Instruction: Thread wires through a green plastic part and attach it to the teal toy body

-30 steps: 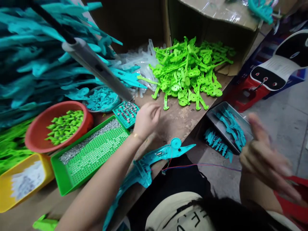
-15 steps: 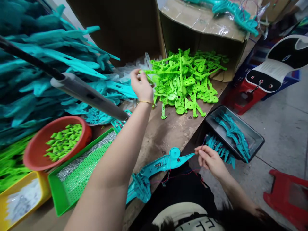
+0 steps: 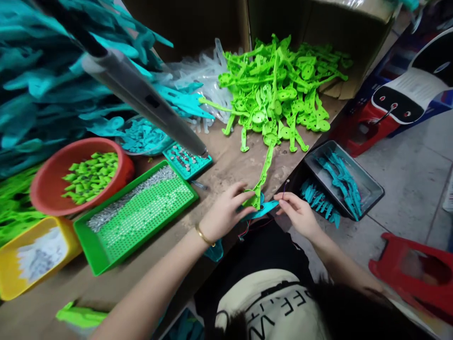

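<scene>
At the front edge of the bench point(image 3: 244, 165), the left hand point(image 3: 224, 215) pinches a long green plastic piece point(image 3: 264, 172) and presses its lower end onto a teal plastic shell point(image 3: 264, 209) lying there. The right hand point(image 3: 299, 215) pinches the shell's pointed tip, with thin wires point(image 3: 253, 229) trailing below. A pile of green parts point(image 3: 279, 89) lies near the bench's back edge, and a green tray point(image 3: 141, 215) sits left of the hands.

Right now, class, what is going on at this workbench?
A person is fitting a long green plastic piece onto a teal plastic part at the bench edge. The left hand presses the green piece down; the right hand pinches the teal tip. A heap of green pieces lies behind.
</scene>
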`<state>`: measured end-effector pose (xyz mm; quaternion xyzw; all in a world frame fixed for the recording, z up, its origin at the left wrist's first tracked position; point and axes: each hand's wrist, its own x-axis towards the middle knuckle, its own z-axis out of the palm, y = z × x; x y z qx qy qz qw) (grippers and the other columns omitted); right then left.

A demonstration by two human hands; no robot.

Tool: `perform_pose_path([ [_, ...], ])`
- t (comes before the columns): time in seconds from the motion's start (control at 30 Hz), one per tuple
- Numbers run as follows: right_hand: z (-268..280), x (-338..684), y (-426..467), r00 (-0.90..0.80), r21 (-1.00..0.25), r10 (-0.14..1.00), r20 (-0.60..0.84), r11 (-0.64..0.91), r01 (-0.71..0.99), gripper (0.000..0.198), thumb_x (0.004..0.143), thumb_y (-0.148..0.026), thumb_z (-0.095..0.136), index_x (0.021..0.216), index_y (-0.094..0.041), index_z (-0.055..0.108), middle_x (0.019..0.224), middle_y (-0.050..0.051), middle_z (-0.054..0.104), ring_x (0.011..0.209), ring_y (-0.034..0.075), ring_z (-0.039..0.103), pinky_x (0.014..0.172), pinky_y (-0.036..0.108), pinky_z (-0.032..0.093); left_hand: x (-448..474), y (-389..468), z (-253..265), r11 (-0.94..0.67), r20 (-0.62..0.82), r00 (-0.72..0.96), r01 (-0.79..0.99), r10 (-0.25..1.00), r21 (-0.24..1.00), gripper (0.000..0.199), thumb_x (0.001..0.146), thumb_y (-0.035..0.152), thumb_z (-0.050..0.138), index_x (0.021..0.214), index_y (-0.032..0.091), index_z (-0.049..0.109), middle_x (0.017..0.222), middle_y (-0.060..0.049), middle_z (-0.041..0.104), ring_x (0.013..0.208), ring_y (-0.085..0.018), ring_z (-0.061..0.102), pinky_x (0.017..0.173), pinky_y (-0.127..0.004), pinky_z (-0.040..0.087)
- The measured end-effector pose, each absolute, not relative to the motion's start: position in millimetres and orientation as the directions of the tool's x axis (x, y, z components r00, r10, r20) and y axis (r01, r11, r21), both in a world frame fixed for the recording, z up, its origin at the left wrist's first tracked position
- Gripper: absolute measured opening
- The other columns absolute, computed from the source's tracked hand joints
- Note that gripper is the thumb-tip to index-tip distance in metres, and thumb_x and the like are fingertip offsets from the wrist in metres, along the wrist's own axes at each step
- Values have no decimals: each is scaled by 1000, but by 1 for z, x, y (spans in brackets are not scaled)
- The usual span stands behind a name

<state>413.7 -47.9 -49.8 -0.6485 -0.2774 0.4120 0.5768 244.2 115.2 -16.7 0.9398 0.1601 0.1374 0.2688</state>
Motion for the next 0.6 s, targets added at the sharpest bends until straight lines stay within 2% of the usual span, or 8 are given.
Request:
perform_pose_path([
  [0.17, -45, 407, -46, 468, -970, 850, -243, -218, -107, 25, 86, -43, 62, 96, -22, 70, 101, 3, 66, 72, 11, 66, 70, 28, 61, 222, 102, -30, -751, 122, 907, 251, 403, 610, 37, 93, 39, 53, 123, 20, 63, 127, -12, 63, 116, -22, 62, 102, -40, 51],
  [0.27, -45, 401, -44, 442, -968, 861, -251, -233, -96, 25, 86, -43, 61, 95, -21, 69, 99, 3, 67, 75, 11, 67, 76, 29, 60, 215, 99, -27, -705, 87, 889, 294, 450, 645, 42, 91, 42, 56, 126, 19, 59, 126, -10, 65, 115, -21, 62, 101, -37, 51],
  [0.37, -47, 395, -41, 435, -973, 870, -231, -210, -98, 24, 85, -43, 63, 93, -21, 69, 100, 3, 67, 77, 12, 66, 78, 29, 60, 215, 97, -25, -669, 60, 852, 363, 521, 648, 52, 88, 48, 60, 131, 19, 54, 124, -10, 65, 114, -23, 62, 100, -40, 51],
  [0.6, -46, 392, -39, 415, -972, 879, -236, -219, -88, 23, 85, -43, 63, 93, -23, 70, 99, 3, 68, 77, 13, 66, 77, 29, 58, 223, 93, -22, -664, 59, 862, 343, 504, 664, 47, 90, 46, 58, 129, 20, 56, 121, -10, 64, 114, -24, 60, 101, -41, 49],
])
